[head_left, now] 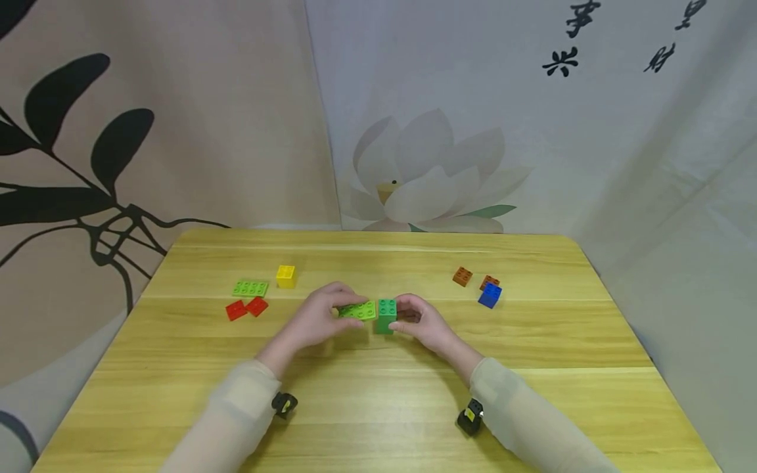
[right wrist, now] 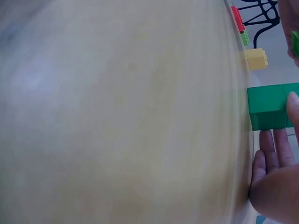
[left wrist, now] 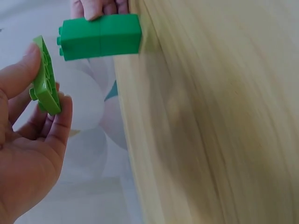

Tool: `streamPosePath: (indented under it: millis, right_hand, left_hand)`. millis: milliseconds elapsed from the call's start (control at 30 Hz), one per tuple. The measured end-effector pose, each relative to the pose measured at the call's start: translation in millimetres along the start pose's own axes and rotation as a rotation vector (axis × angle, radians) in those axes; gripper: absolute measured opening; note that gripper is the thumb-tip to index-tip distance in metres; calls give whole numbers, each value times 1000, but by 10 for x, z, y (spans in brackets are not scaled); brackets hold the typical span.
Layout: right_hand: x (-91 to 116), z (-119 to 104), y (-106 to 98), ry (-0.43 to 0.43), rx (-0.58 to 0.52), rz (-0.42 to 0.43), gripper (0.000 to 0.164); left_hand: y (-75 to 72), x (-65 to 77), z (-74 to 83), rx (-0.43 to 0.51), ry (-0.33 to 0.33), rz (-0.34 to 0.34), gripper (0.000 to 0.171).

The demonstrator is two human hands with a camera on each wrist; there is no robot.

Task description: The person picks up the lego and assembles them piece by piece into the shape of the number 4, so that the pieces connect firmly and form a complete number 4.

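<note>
A fabric backdrop [head_left: 236, 131] fills the upper part of the head frame, dark leaves printed at its left and a pale lotus at upper centre. Below it spreads a wood-grain tabletop [head_left: 378, 407]. Two pale sleeves, a left one [head_left: 225, 414] and a right one [head_left: 532, 420], enter from the bottom edge. The left hand [head_left: 322, 317], just left of centre, pinches a lime-green studded plate [head_left: 363, 311] between thumb and fingers; the right hand [head_left: 432, 328], right of centre, grips a green brick stack [head_left: 386, 318] between its thumb and fingers.

That stack is at frame centre, studs up — the left-wrist view shows a seam between its two bricks. Whether its base touches the wood, I cannot tell. The held plate is just left of it, apart from it, its hollow underside visible in the left-wrist view.

A second lime plate [head_left: 250, 289] lies left of centre. A yellow brick [head_left: 286, 277] is near its right end, and a blue brick [head_left: 489, 295] sits right of centre. Smallest are two red pieces — one [head_left: 236, 310], the other [head_left: 257, 306] — below the second plate, and two brown pieces: one [head_left: 462, 276] left of the blue brick, the other [head_left: 490, 281] partly hidden behind it.
</note>
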State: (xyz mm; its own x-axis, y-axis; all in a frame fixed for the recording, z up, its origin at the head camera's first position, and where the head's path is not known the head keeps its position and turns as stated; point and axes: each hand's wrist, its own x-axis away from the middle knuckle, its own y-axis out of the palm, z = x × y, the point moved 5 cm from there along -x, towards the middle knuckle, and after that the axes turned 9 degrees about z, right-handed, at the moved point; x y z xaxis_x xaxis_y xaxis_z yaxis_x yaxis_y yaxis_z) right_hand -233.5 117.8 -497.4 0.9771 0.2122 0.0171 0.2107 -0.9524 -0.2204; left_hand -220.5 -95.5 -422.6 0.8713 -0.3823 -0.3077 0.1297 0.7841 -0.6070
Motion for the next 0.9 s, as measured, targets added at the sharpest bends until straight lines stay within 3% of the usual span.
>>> streamPosePath:
  millis: [300, 533, 900]
  right_hand:
    - [4, -4, 1, -15, -6, -7, 41]
    - [132, -324, -3, -14, -29, -34, 40]
    - [136, -339, -3, -15, -27, -37, 41]
  left_hand:
    - [119, -128, 99, -6, 4, 9, 40]
    - [175, -210, 160, -54, -2, 14, 37]
    - [241, -270, 198, -72, -11, 3, 34]
